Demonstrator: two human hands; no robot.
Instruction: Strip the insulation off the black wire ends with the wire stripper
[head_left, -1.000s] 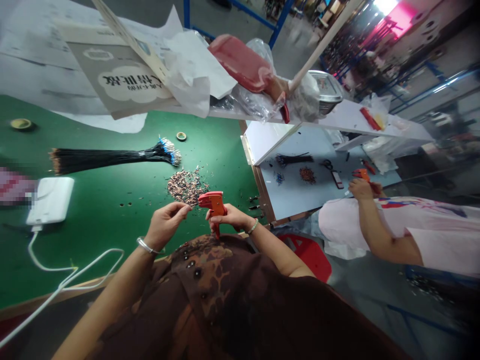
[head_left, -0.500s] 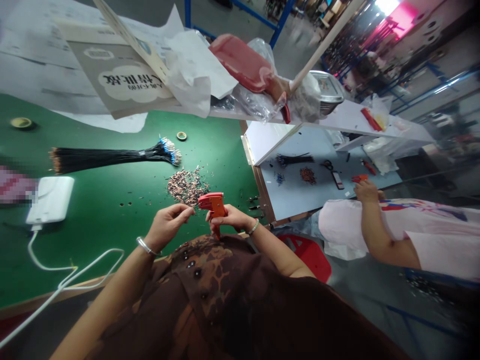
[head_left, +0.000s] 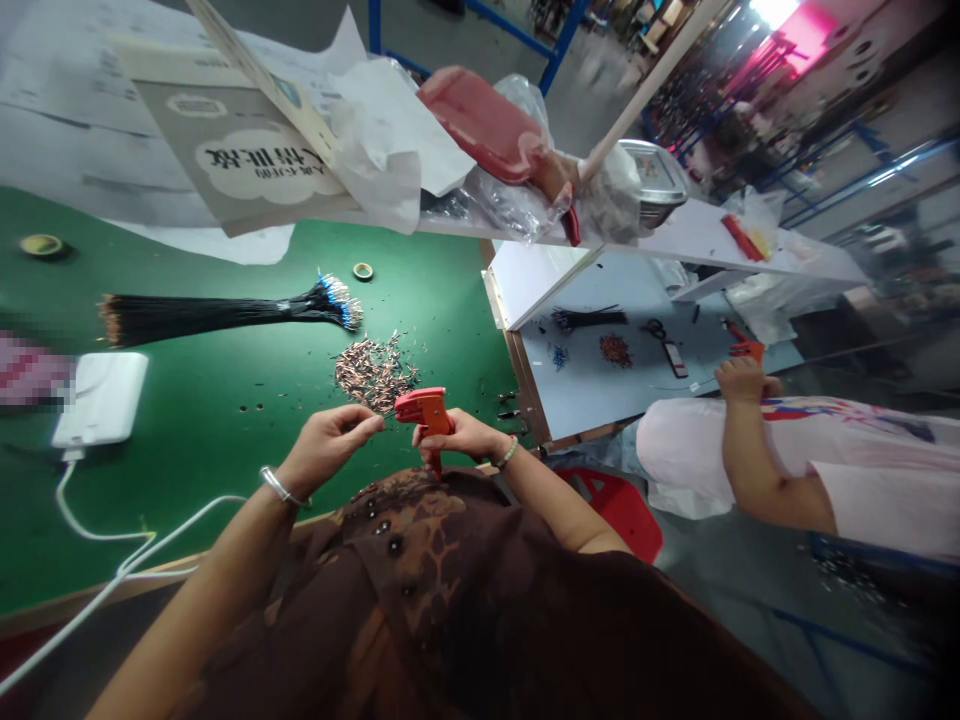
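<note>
A worker in a brown patterned blouse [head_left: 405, 540] grips an orange-red pistol-grip crimping tool [head_left: 424, 412] in the right hand [head_left: 469, 435], fingers [head_left: 457, 425] wrapped closed around its handle, above a green work mat [head_left: 225, 510]. The left hand [head_left: 326, 448] hovers just beside the tool's nose, fingertips [head_left: 373, 422] pinched together (whatever they hold, if anything, is too small to tell). A loose heap of copper-coloured terminals [head_left: 373, 372] lies just beyond, near a fanned bundle of black wires with blue ends [head_left: 225, 317]. On a white shelf [head_left: 712, 240], a steel pan [head_left: 652, 170] sits half-wrapped in clear plastic, its contents unseen. At a pale blue table [head_left: 600, 390], a co-worker's hand [head_left: 742, 380] rests near a small orange tool [head_left: 748, 350].
</note>
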